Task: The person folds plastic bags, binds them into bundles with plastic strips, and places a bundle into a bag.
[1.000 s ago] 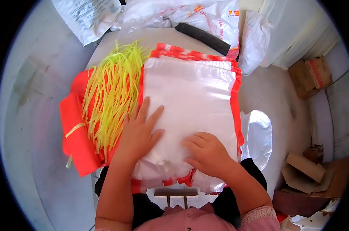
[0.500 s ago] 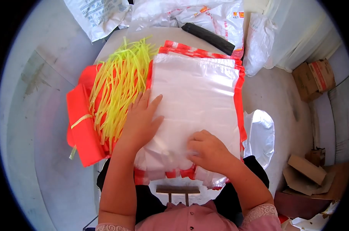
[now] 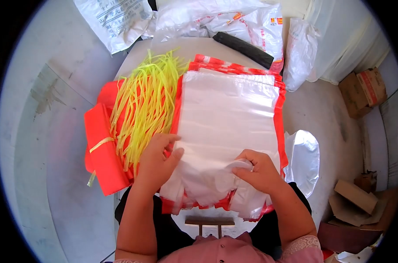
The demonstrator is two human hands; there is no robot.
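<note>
A stack of clear plastic bags [image 3: 229, 109] with red edges lies in front of me. My right hand [image 3: 259, 171] pinches a lifted fold of the top bag near its lower part. Over the stack's lower left side is my left hand [image 3: 159, 158], thumb and fingers curved apart; whether it holds any film cannot be made out. Beside it, yellow-green ties [image 3: 142, 109] lie spread over red material. A folded red bundle [image 3: 106, 149], bound with a yellow tie, sits at the far left.
Behind the stack lie a black roll [image 3: 243, 49] and white printed sacks [image 3: 225, 22]. An open clear bag [image 3: 304, 162] hangs at the right. Cardboard boxes [image 3: 363, 92] stand farther right, with an opened carton [image 3: 356, 201] lower down.
My right hand has closed on the top bag and raised a fold. My left hand has drawn down and its fingers have curled in. The whole view has shifted a little.
</note>
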